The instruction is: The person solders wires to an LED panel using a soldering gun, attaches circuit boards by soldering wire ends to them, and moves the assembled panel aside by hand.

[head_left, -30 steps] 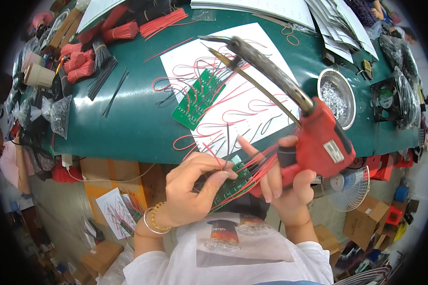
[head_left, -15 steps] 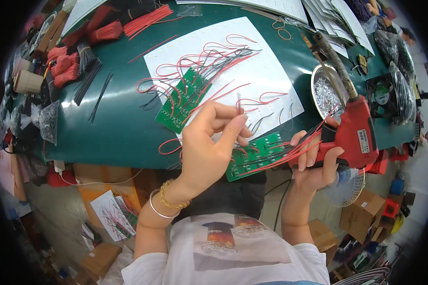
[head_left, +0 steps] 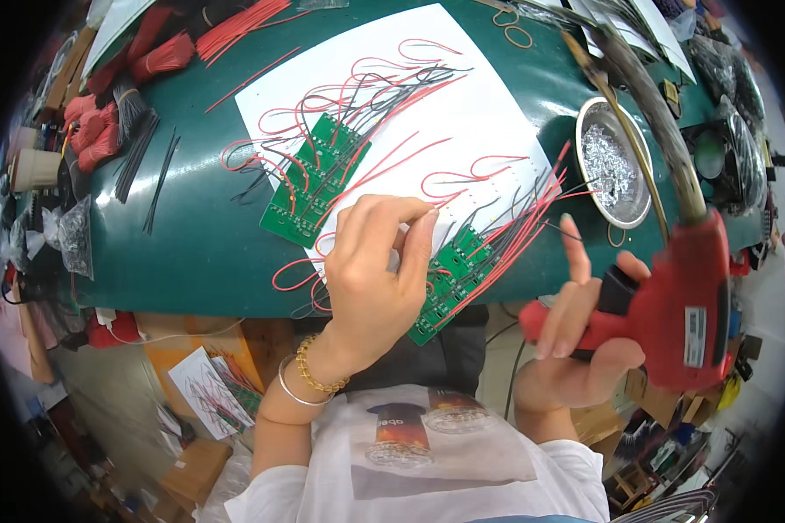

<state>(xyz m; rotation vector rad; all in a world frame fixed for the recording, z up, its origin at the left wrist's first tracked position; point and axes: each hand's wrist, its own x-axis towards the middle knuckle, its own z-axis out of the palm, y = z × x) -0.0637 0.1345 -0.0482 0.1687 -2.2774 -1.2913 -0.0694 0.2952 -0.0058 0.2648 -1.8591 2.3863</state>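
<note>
My left hand (head_left: 375, 270) is closed in a pinch over the white sheet (head_left: 488, 87); what its fingertips hold, if anything, is too small to make out. Just right of it, a green circuit board (head_left: 449, 283) with red and black wires overhangs the table's near edge, partly hidden by the hand. Another wired green circuit board (head_left: 292, 222) lies on the sheet to the left. My right hand (head_left: 584, 340) grips a red soldering gun (head_left: 693, 305), its long metal tip pointing away from me. The index finger is stretched toward the loose wire ends.
A metal bowl (head_left: 615, 166) of silvery scraps stands beyond the right hand, beneath the gun's tip. Scissors (head_left: 516, 33) lie at the far edge. Bundles of red wires (head_left: 92, 131) and black wires (head_left: 135, 155) are at the left. A small black fan (head_left: 715, 166) sits at the right.
My right hand has moved right and let go of the wire bundle, taking the soldering gun along. The near board has turned, its wires now fanning toward the bowl. My left hand stays pinched.
</note>
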